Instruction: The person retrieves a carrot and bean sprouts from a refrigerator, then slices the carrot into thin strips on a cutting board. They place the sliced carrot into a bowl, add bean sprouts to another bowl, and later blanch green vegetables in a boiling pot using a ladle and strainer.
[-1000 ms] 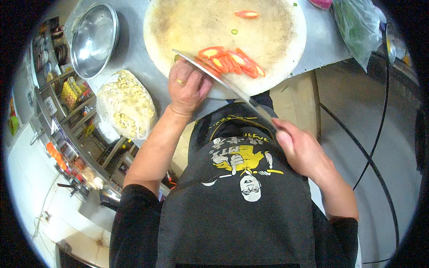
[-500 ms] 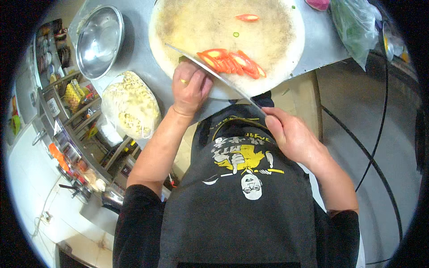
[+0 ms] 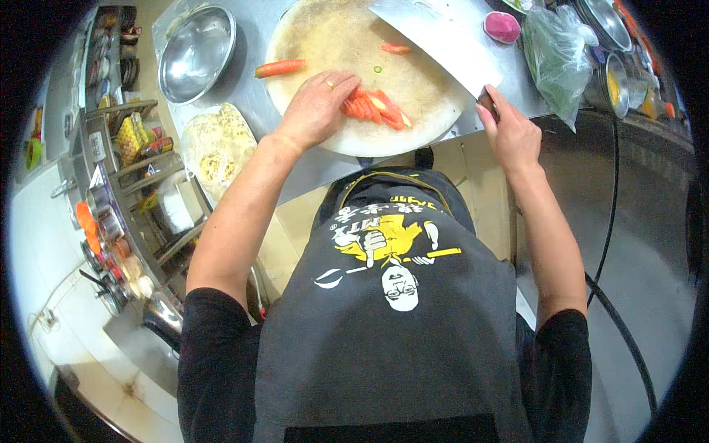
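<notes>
My right hand [image 3: 511, 133] is closed round the handle of a broad cleaver [image 3: 439, 44], whose blade lies flat and level over the far right of a round chopping board [image 3: 443, 122]. My left hand [image 3: 321, 107] rests over the board with fingers stretched toward a row of overlapping carrot slices [image 3: 378, 109], touching its left end. A remaining length of carrot [image 3: 281, 68] lies at the board's left edge, apart from both hands. One loose carrot slice [image 3: 396, 49] sits farther back, near a small green ring [image 3: 377, 69].
A steel bowl [image 3: 197, 55] stands left of the board, and a bag of pale shredded food [image 3: 218, 148] lies nearer. At right are a pink root piece [image 3: 502, 27], a bag of greens [image 3: 555, 63] and metal containers [image 3: 607, 81]. A black hose [image 3: 613, 207] hangs at right.
The cleaver has swung from beside my left hand to the board's far right, its blade now flat. My left hand has moved onto the slices; the carrot length now lies at the left edge.
</notes>
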`<state>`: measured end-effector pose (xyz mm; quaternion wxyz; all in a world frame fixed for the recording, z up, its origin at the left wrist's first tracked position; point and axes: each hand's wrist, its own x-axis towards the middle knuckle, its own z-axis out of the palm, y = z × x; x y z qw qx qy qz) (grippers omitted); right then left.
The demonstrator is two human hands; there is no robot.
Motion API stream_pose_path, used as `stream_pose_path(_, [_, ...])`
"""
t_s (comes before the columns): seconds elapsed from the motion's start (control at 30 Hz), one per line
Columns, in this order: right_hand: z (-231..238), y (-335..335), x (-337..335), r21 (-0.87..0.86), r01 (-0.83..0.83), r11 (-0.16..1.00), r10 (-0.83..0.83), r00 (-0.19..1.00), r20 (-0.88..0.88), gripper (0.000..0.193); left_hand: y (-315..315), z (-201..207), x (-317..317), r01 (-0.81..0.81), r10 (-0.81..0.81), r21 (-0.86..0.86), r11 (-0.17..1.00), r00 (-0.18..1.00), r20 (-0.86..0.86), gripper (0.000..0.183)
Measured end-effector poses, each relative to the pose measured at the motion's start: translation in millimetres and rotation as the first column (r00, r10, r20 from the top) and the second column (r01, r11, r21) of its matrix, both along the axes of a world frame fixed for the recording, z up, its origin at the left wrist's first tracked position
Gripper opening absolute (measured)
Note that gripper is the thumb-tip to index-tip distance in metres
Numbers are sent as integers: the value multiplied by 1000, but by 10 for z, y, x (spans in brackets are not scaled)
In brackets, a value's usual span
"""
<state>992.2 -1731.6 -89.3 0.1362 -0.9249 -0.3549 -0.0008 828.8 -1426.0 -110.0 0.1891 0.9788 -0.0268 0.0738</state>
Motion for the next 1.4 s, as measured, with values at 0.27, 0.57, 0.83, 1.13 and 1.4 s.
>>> stream_pose_path(0.27, [-293,185,192,-21,-60,998,61,997,51,36,-263,-22,-240,-82,82,-1,997,996,-37,36])
stream_pose_path(0.57, [-234,1149,135,175,-435,883,432,900,61,26,-395,87,-114,-28,34,68,997,995,-91,40])
stream_pose_path(0.83, [-219,1500,197,-159,-349,923,339,937,-89,21,-403,30,-204,-67,68,13,998,993,-96,35])
stream_pose_path(1.13, [-175,1409,-79,195,-205,959,264,893,-365,21,-381,-3,-285,-59,52,-63,996,994,-99,38])
stream_pose_path(1.4, [-40,1238,-669,103,-334,937,344,832,-435,21,-407,17,-348,-108,105,-109,988,994,-32,44])
